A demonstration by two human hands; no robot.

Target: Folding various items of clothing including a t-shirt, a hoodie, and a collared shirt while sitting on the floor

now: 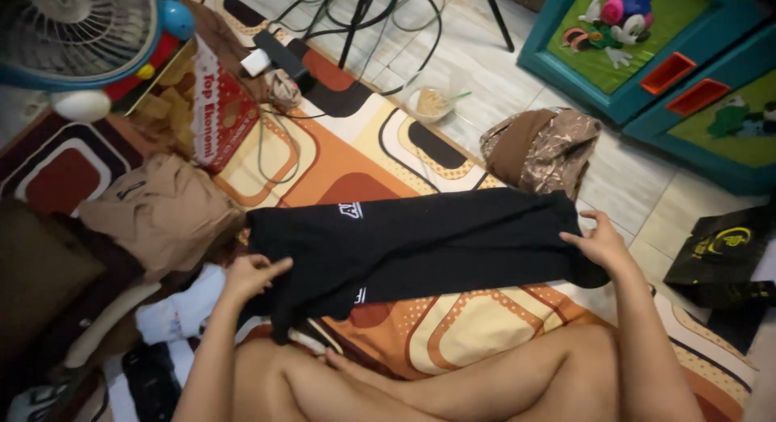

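Left hand [252, 274] fingers curled, right hand [600, 242] flat, arms spread

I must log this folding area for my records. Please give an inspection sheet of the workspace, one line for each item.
Surface: patterned orange mat on tiled floor.
Job's things: black garment laid flat across the mat.
Clutter: tan clothes, brown folded cloth, plastic cup, black bag.
Grips: left hand and right hand each rest on one end of the garment.
Cables: black cables on the floor.
Surroundings: fan, teal toy tables.
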